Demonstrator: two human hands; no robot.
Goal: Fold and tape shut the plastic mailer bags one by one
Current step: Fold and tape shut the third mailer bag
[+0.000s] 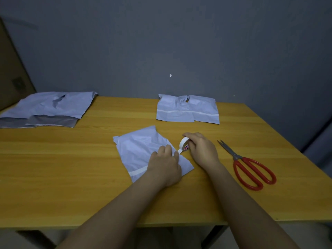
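Note:
A folded white mailer bag (138,148) lies in the middle of the wooden table (71,159), with a strip of white tape across its near part. My left hand (166,163) presses flat on the bag over that strip. My right hand (200,149) grips a roll of white tape (184,144) just off the bag's right edge. A short length of tape runs from the roll to the bag under my left fingers.
Two taped folded bags (186,110) lie at the back centre by the wall. A pile of unfolded mailer bags (48,108) sits at the back left. Red-handled scissors (249,168) lie to the right of my right hand. A cardboard box (12,69) stands at far left.

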